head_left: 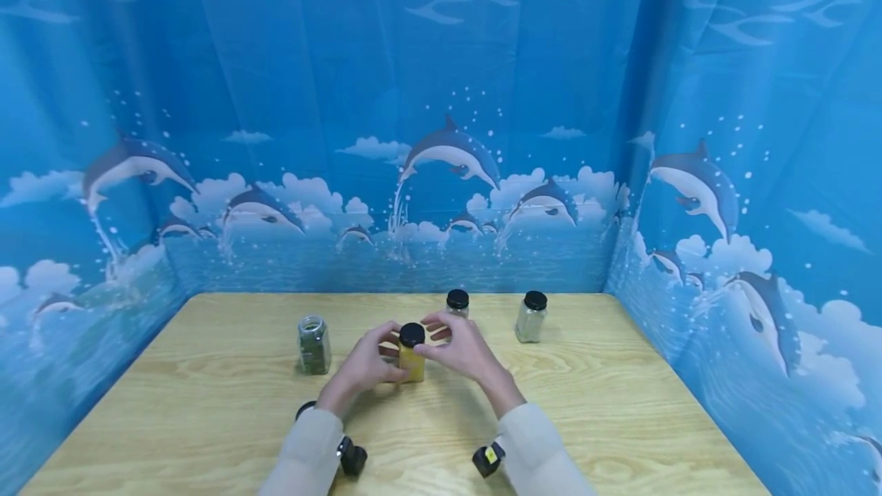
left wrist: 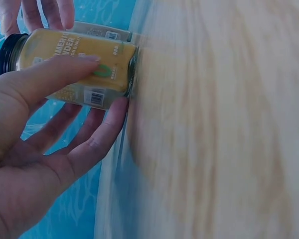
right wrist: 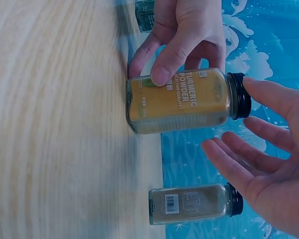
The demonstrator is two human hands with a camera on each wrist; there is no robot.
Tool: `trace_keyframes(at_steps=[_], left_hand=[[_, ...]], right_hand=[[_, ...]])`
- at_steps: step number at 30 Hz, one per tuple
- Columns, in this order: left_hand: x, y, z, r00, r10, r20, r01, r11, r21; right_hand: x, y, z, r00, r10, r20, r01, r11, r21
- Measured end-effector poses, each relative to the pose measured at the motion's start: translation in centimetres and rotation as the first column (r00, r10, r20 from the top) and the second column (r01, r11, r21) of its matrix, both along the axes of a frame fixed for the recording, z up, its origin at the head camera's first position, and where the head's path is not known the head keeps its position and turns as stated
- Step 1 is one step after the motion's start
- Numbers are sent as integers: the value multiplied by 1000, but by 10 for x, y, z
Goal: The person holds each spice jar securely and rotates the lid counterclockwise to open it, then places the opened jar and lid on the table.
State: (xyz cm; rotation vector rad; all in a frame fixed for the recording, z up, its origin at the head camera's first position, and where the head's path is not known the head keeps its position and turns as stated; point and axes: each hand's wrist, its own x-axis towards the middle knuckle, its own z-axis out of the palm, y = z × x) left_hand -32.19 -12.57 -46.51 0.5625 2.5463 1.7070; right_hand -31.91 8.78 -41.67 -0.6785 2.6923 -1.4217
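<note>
A square glass jar of yellow turmeric powder with a black lid stands upright on the wooden table. My left hand grips its body from the left, thumb across the label and fingers round the other side. At the right, my right hand has its thumb tip at the lid's edge. Its other fingers are loosely spread beside the lid, with the index fingertip close to it.
A lidless jar with dark green contents stands on the left. Two black-capped jars stand behind and to the right, one pale, the other partly behind my right hand. Something black and round peeks out beside my left wrist. Dolphin-printed curtains border the table.
</note>
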Motion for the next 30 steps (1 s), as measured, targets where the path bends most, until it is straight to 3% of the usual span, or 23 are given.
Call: trace_keyframes(at_steps=[10, 17, 24, 30], left_hand=[[2, -1, 0, 1000, -8, 21, 8, 1000, -21], [7, -3, -2, 1000, -10, -1, 10, 1000, -28], [11, -4, 0, 1000, 9, 27, -7, 998, -61], [15, -4, 2, 1000, -3, 15, 3, 999, -48]], right_hand=[[3, -5, -8, 1000, 6, 15, -6, 999, -38], [6, -9, -16, 1000, 14, -8, -15, 998, -68], [8, -12, -24, 999, 8, 36, -3, 990, -143], [8, -14, -28, 999, 32, -34, -37, 986, -162]])
